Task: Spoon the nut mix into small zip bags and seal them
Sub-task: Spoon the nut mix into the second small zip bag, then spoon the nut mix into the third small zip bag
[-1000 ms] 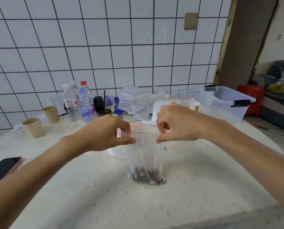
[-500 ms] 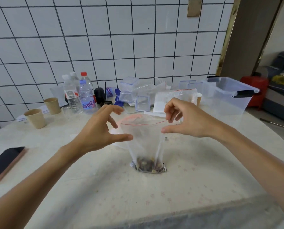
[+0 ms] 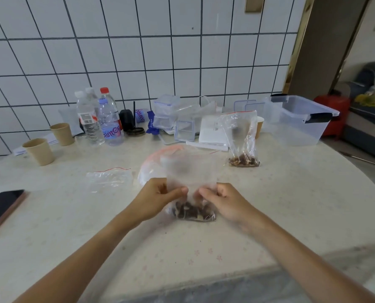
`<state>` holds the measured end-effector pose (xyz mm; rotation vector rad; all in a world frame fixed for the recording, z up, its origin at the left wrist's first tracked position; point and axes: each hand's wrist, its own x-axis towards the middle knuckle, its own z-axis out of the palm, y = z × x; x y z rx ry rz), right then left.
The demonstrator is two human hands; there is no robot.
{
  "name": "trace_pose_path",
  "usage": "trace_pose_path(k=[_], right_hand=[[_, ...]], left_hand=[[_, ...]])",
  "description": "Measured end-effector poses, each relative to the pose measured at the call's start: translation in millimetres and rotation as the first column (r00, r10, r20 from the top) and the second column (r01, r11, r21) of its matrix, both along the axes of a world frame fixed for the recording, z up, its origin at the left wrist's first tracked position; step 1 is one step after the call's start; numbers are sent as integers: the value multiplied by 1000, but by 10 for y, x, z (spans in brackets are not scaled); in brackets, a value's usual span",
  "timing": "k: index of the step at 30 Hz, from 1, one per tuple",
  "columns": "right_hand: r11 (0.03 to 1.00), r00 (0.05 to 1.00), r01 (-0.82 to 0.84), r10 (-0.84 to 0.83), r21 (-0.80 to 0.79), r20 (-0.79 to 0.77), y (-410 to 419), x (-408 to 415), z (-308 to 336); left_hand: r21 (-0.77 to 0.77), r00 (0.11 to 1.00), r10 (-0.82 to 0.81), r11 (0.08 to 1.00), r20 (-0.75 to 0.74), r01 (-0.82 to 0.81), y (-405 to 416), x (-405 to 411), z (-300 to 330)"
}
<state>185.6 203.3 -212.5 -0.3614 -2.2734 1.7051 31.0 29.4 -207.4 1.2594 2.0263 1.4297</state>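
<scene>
Now | zip bag (image 3: pixel 191 180) pinched by both hands | nut mix (image 3: pixel 192 213) below grip

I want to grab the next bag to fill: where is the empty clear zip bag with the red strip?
In the head view the empty clear zip bag lies flat on the pale table, left of the left hand, with the dark phone further left.

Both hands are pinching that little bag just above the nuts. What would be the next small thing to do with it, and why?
Probably slide both hands up and press the zip strip shut. The left hand and right hand pinch the bag low, just above the nut mix, which has settled at the bottom. Its top looks blurred, so I cannot tell if it is sealed. Another filled bag already stands behind.
</scene>
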Motion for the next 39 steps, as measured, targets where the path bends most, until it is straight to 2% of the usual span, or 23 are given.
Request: trace_pose_path(k=[4,7,10,13,15,18,22,26,29,31,34,37,39], right_hand=[[939,967,241,-253,-245,-19,22,4,5],[890,934,320,-354,-325,-47,184,3,67],[824,871,424,-485,-374,-80,547,9,177],[780,798,518,-588,-353,-129,1014,-47,267],[762,769,563,-625,-321,-135,1272,-150,289],[743,753,611,-652,-273,-88,1530,-370,258],[736,741,666,-672,-122,-10,1807,-584,211],[717,718,696,-695,-41,26,1980,-645,263],[686,691,711,-722,155,25,1996,-593,370],[618,650,735,-759,281,-32,1945,-509,439],[580,676,718,-713,385,-188,1722,-395,552],[540,712,701,-564,467,-417,1295,-318,623],[591,775,629,-433,505,-460,964,-312,607]], left_hand=[[116,998,42,992,47,-47,181,109,-16],[186,998,56,981,15,-58,272,136,-100],[119,994,50,992,-99,-38,273,138,-295],[14,942,-9,1000,-335,15,252,158,-468],[-9,887,-42,999,-461,43,274,161,-505],[0,857,-56,998,-512,65,288,142,-504],[6,862,-66,997,-502,80,306,140,-489],[-15,871,-61,998,-488,62,305,136,-504],[-35,892,-59,998,-449,48,295,135,-497],[-24,915,-66,998,-398,62,277,156,-476],[15,942,-27,999,-333,34,238,154,-377],[81,942,6,996,-337,23,142,154,-192],[149,931,75,989,-357,-23,30,100,-52]])
